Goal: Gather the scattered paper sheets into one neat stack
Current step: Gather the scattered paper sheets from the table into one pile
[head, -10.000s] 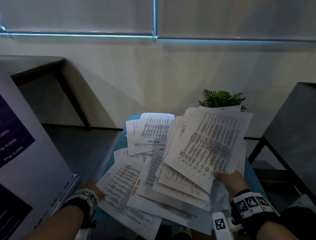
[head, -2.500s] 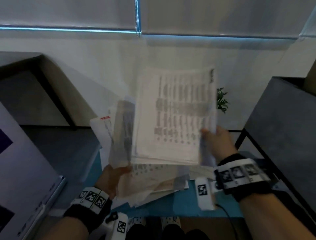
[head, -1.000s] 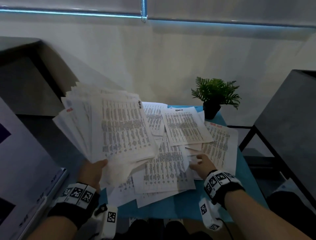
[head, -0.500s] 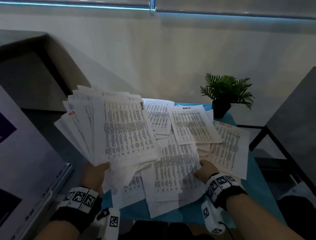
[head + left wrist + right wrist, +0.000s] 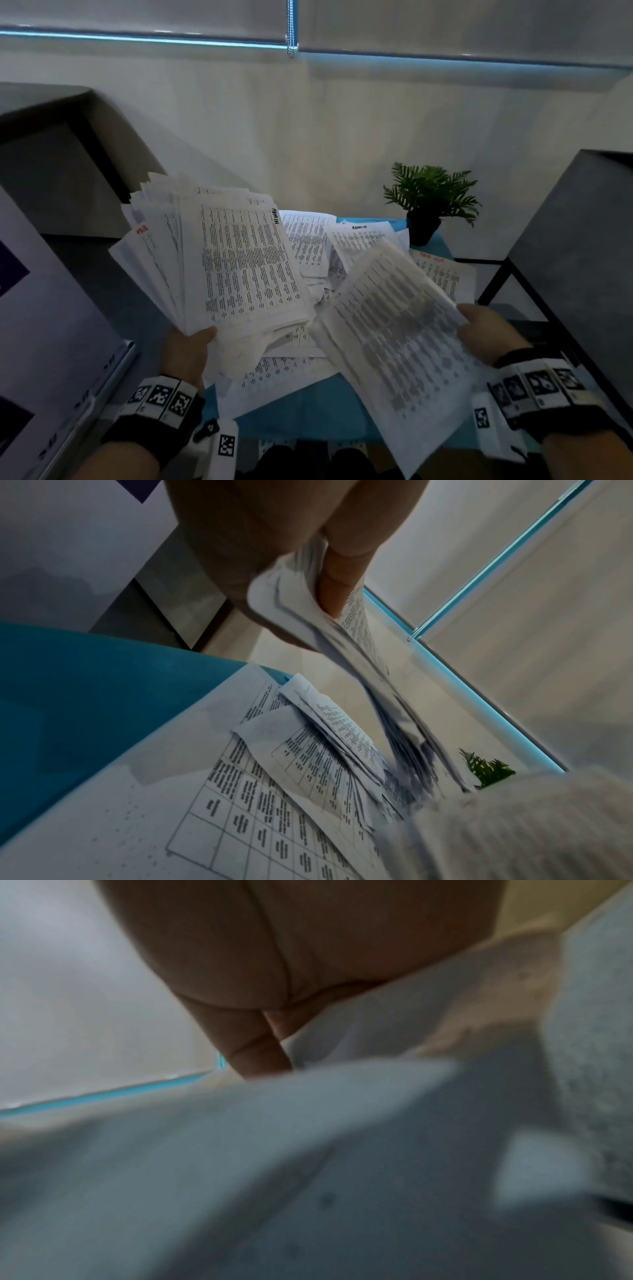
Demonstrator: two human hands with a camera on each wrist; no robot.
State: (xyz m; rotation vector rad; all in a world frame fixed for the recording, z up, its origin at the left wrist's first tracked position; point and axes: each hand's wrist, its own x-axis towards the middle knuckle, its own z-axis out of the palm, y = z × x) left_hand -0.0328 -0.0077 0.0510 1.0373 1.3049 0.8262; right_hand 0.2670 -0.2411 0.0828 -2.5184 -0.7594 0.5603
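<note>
Dim room, pale wall behind, a roller blind (image 5: 137, 13) across the top with its bead chain (image 5: 290, 27) hanging down. Teal table (image 5: 301, 411) carries loose printed sheets (image 5: 356, 240) overlapping in a scatter; how many lie underneath cannot be counted, since the held papers cover the middle of the pile. Left hand (image 5: 186, 353) grips a thick fanned bundle of sheets (image 5: 236, 267) at its near lower corner, raised above the table's left side; the left wrist view shows the thumb on top and fingers (image 5: 342, 569) curled under the bent corner, edges uneven. Right hand (image 5: 486, 334) holds a separate sheaf of sheets (image 5: 394, 335) by its right edge, tilted and lifted over the right half of the table; its print is motion-blurred and unreadable. Right wrist view is almost wholly blurred: only the palm, two fingers pressed against paper and a blue strip of light can be made out, so the thumb's placement cannot be told there. Small potted plant (image 5: 431, 202) stands at the table's far right corner, its pot partly hidden behind paper. White display board (image 5: 44, 342) at left is cut off by the frame; a dark table (image 5: 582, 240) at right likewise. Both wrists wear bands with square printed markers.
</note>
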